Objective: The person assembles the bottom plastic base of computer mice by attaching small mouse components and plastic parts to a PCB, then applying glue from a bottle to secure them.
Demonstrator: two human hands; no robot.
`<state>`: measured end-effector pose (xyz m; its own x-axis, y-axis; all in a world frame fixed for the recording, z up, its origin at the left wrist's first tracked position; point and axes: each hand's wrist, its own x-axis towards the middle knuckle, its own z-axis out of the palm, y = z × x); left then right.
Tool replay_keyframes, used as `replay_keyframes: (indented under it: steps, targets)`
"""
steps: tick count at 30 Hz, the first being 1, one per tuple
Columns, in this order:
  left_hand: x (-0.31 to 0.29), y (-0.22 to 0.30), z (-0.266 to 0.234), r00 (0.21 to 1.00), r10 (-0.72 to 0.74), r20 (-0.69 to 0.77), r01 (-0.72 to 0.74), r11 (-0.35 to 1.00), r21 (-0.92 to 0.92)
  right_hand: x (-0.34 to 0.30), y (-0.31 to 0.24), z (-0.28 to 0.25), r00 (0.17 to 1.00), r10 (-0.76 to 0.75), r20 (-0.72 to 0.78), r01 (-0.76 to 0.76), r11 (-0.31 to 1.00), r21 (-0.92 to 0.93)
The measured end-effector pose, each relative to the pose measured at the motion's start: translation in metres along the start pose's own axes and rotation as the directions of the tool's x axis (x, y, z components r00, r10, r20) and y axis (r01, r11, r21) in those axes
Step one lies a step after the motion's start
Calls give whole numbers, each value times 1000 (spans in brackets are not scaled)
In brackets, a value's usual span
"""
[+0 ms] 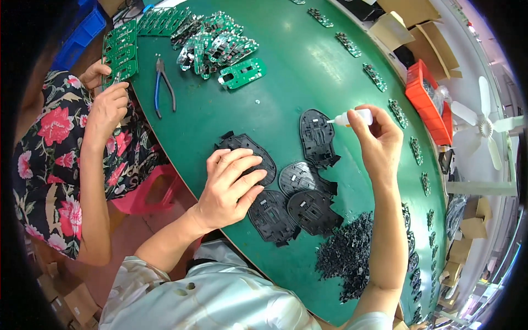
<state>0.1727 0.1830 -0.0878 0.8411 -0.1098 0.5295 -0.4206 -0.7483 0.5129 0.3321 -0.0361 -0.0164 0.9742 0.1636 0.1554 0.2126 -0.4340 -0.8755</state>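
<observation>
In my right hand is a small white squeeze bottle, pinched between thumb and fingers. Its thin nozzle points left, at the right edge of a black plastic shell shaped like a computer mouse base. My left hand has its fingers spread over another such shell and partly hides it. Closer to me lie more black shells: a ribbed one, one on the left and one on the right. Some of these overlap.
Small black parts form a heap beside my right forearm. Green circuit boards are piled at the far left, near blue-handled pliers. A co-worker's hands hold a board panel. Boards line the right side, by a red bin.
</observation>
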Motion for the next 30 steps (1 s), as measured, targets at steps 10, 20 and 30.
replay_keyframes:
  steps: [10, 20, 30]
  targets:
    - [3, -1, -3, 999, -21, 35, 22, 999, -30, 19, 17, 28, 995, -97, 16, 98, 984, -146]
    - [4, -3, -4, 999, -21, 43, 23, 999, -48, 16, 8, 32, 986, -158, 46, 165, 953, -253]
    - [3, -4, -4, 999, -26, 41, 28, 998, -55, 16, 5, 33, 986, -155, 68, 168, 948, -270]
